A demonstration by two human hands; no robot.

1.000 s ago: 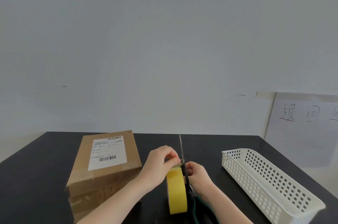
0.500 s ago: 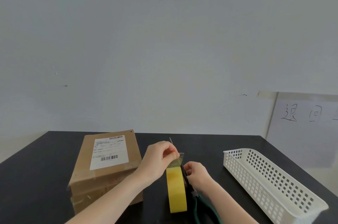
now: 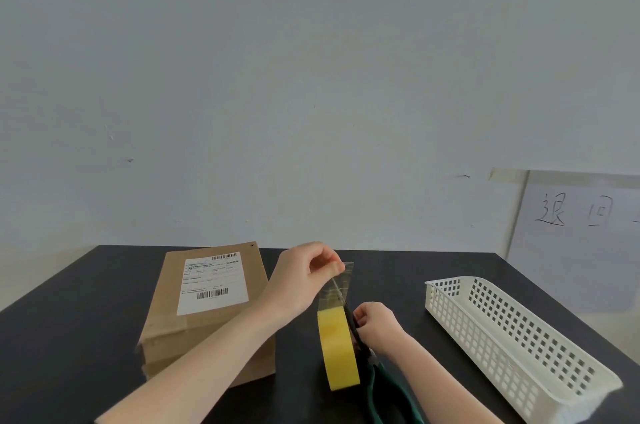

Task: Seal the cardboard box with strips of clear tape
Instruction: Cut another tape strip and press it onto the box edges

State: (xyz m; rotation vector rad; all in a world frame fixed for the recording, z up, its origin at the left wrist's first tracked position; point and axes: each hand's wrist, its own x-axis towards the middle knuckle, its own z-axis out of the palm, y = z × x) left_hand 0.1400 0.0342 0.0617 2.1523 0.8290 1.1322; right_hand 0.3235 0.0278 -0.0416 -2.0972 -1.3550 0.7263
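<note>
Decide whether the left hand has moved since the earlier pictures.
Yes. The left hand has risen away from the yellow tape roll, drawing out a clear strip; the cardboard box stayed put.

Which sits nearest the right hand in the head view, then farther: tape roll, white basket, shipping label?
1. tape roll, against the right hand, on its left.
2. white basket, off to its right.
3. shipping label, far left, on the cardboard box.
</note>
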